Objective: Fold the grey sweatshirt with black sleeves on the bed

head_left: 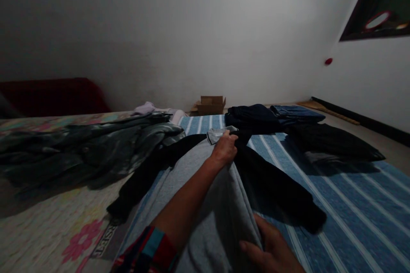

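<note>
A grey shirt [192, 162] with black long sleeves and a grey collar lies spread on the bed before me. My left hand [226, 148] reaches across it, its fingers closed on the cloth close to the collar at the right shoulder. Lower down, my right hand [272, 243] pinches the shirt's right side edge, thumb on top. Between both hands that edge is lifted into a long fold. One black sleeve [141, 177] stretches out to the left, the other [282, 183] to the right. The shirt's bottom is out of the frame.
Folded dark trousers [251, 117], folded jeans [296, 114] and a black folded garment [333, 141] lie on the blue striped sheet [358, 204]. A heap of dark shiny clothing [86, 151] covers the left side. Behind the bed stands a cardboard box [210, 106] against the wall.
</note>
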The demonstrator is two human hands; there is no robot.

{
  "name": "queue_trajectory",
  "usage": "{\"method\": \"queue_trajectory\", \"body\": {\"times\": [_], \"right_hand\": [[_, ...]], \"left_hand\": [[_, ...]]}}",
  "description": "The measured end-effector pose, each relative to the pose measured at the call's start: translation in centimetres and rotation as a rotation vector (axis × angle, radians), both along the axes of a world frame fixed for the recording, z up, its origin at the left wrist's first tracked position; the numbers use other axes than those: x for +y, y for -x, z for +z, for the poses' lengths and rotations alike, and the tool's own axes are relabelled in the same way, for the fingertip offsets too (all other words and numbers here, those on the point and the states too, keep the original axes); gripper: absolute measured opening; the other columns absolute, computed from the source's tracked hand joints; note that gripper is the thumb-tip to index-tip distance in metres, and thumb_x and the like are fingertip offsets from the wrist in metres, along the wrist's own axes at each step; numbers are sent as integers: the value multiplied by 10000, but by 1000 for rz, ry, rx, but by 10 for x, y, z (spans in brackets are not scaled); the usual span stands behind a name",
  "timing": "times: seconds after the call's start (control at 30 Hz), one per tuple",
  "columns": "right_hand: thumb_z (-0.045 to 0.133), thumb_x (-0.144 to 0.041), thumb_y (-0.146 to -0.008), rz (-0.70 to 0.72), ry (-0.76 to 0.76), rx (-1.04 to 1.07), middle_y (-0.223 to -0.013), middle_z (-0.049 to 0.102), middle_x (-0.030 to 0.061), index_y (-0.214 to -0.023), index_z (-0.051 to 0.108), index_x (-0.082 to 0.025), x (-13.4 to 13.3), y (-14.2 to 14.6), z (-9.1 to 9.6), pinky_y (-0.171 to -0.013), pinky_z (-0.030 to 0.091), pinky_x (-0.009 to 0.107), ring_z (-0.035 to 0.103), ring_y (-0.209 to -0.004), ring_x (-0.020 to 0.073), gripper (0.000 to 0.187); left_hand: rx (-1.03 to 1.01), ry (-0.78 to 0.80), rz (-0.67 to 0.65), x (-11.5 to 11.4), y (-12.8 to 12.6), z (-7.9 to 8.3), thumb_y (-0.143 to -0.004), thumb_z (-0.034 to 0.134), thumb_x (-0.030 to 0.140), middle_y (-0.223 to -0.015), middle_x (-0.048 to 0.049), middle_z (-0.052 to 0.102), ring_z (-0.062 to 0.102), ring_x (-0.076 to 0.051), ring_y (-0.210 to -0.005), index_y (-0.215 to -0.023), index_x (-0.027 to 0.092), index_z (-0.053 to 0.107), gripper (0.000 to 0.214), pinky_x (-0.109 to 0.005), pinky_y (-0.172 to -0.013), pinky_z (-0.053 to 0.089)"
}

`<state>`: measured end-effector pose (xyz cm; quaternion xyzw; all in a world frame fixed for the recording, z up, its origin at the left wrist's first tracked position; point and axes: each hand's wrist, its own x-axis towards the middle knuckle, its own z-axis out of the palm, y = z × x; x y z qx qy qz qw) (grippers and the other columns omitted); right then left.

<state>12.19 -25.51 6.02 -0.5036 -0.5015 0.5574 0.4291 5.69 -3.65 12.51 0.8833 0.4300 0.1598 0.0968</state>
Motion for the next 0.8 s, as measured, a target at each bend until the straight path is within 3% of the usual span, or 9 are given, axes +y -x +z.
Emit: {"method": "queue_trajectory", "body": {"times": [0.17, 0.3, 0.4, 0.5, 0.63, 0.8], "right_hand": [[608, -299, -715, 65, -6, 158, -1014, 656, 49, -1098, 605, -178, 18, 50, 20, -860, 460, 325, 588, -999, 237, 401], [630, -276, -690, 125, -4, 334, -941, 657, 34, -1045, 602, -181, 40, 101, 25, -750, 497, 305, 617, -882, 210, 368], [662, -287, -673, 139, 11, 473, -909, 654, 18, -1044, 595, -200, 57, 141, 20, -702, 505, 302, 625, -823, 197, 387], [692, -262, -641, 100, 98, 521, -900, 656, 1, -1052, 591, -222, 69, 176, 7, -694, 504, 319, 632, -805, 197, 425], [709, -215, -598, 18, 224, 504, -914, 669, 35, -1116, 575, -177, 71, 190, -8, -719, 496, 323, 634, -847, 216, 536], [619, -168, -646, 127, 98, 560, -952, 677, 41, -1110, 593, -158, 63, 160, -9, -767, 489, 341, 639, -829, 209, 465]], "left_hand": [[23, -60, 65, 14, 47, 20, -712, 415, -39, -1303, -128, 536, 482, -202, -1235, -1155, 122, 644, 524, -258, -1046, 344], [72, -115, 109, 31, 91, 35, -695, 403, -53, -1321, -106, 539, 460, -202, -1259, -1174, 132, 635, 563, -260, -1057, 328], [124, -150, 148, 46, 122, 34, -696, 394, -60, -1309, -91, 547, 475, -202, -1242, -1172, 143, 633, 571, -270, -1050, 337], [176, -162, 175, 52, 146, 22, -721, 402, -51, -1307, -104, 527, 504, -201, -1206, -1169, 146, 625, 538, -272, -1012, 380], [237, -133, 203, 42, 151, 4, -740, 435, -34, -1380, -119, 422, 503, -231, -1202, -1165, 169, 598, 499, -311, -965, 430], [275, -66, 154, 17, 115, -5, -768, 442, -7, -1435, -108, 323, 564, -257, -1113, -1109, 202, 584, 424, -366, -905, 472]]}}
